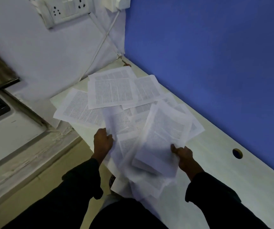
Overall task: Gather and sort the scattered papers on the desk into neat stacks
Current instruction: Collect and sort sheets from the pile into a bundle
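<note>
Several white printed sheets (112,93) lie scattered and overlapping on the pale desk (215,162), reaching toward its far corner. My left hand (102,142) grips the near left edge of a lifted, blurred sheet (118,123). With thumb on top, my right hand (182,156) pinches the lower edge of a loose bundle of sheets (164,134) raised off the desk. More sheets (142,182) hang over the desk's near edge between my arms.
A blue partition (207,63) runs along the desk's right side. A round cable hole (237,153) sits in the desk to the right. A white wall with a socket plate (66,9), a cable (99,47) and a white appliance (5,123) stand left.
</note>
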Demonstrator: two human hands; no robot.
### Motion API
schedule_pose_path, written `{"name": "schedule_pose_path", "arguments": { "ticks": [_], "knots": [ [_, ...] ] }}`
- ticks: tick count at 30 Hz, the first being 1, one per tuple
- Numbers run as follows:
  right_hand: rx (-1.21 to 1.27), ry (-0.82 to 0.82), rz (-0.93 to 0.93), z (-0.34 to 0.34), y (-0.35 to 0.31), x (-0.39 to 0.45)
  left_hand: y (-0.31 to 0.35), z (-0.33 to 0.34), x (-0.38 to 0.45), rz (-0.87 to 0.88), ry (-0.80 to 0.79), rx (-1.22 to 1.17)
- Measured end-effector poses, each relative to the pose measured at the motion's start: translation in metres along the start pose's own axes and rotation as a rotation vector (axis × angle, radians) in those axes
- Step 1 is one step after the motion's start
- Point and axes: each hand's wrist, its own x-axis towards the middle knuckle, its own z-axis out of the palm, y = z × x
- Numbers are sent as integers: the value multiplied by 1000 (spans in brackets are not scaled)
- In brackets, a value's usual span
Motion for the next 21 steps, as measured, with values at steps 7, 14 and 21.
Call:
{"name": "schedule_pose_path", "arguments": {
  "ticks": [7, 14, 21],
  "knots": [
    [-243, 124, -76, 27, -11, 0, 20, 9, 21, -100, -453, 30],
    [-1141, 179, 158, 0, 11, -20, 2, 37, -19, -235, -501, -185],
    [-1022, 161, 88, -62, 34, -39, 5, 76, -77, -264, -527, -306]
  ]
}}
